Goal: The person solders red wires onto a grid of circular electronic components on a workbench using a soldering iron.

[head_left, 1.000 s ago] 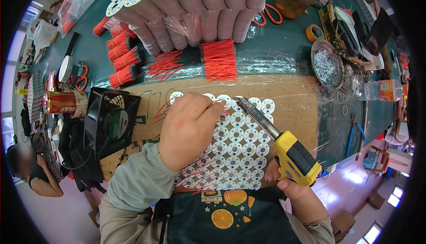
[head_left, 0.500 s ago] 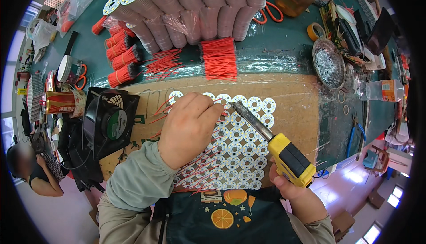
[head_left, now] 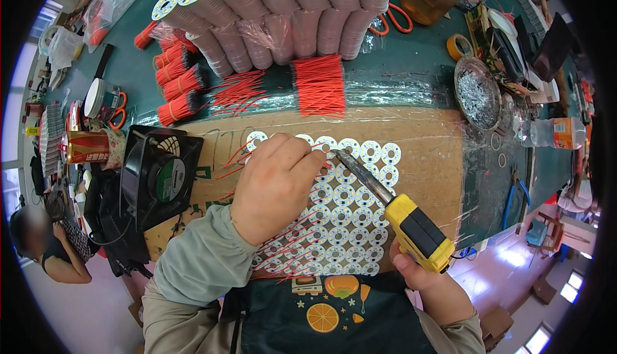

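Observation:
My left hand (head_left: 276,177) is closed in a pinch over the upper rows of a grid of white ring-shaped LED circuit boards (head_left: 351,195). A bit of red wire shows at its fingertips. My right hand (head_left: 421,275) grips a yellow and black soldering gun (head_left: 419,233), its metal tip angled up and left to a board right beside those fingertips. Whether the tip touches the wire is too small to tell. Several red wires (head_left: 307,237) lie across boards on the left side of the grid. My left hand covers some of the boards.
The boards lie on a brown work board (head_left: 424,154). Behind stand tall stacks of ring boards (head_left: 283,39), with a red wire pile (head_left: 319,87) in front. A black fan (head_left: 157,180) is at left, a metal dish (head_left: 461,90) at right. Another person (head_left: 64,251) sits far left.
My hands and the soldering gun keep nearly the same pose, with the tip still beside my left fingertips. The whole view has shifted very slightly.

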Demonstrator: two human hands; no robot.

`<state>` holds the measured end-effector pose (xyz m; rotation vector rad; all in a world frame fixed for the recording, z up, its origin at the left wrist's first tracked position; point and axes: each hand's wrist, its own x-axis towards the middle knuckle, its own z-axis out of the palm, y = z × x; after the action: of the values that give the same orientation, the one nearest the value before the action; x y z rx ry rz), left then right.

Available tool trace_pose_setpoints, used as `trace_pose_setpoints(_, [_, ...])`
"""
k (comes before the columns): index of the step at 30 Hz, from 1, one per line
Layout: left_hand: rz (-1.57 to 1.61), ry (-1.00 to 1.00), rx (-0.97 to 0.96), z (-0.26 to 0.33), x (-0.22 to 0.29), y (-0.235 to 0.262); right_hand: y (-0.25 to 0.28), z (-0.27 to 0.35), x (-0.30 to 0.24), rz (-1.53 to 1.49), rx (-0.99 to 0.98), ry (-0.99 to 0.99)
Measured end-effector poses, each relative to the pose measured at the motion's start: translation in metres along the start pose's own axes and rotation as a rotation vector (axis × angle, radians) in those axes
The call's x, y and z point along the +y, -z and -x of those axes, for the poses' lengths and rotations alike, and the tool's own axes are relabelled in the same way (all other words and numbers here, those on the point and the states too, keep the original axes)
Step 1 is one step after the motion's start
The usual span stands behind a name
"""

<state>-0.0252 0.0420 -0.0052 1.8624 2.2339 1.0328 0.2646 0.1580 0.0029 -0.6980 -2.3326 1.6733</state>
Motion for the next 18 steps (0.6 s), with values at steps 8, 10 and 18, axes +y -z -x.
trace_pose_setpoints(8, [-0.011,-0.004,0.003,0.0,0.001,0.001,0.0,-0.002,-0.008,-0.172,-0.004,-0.112])
trace_pose_setpoints(10, [-0.011,-0.006,-0.001,-0.001,0.0,0.0,-0.001,0.003,-0.004,-0.254,0.024,-0.15])
trace_pose_setpoints(18, [0.008,-0.009,0.04,-0.001,0.002,0.002,-0.002,0.008,-0.001,-0.522,0.113,-0.263])
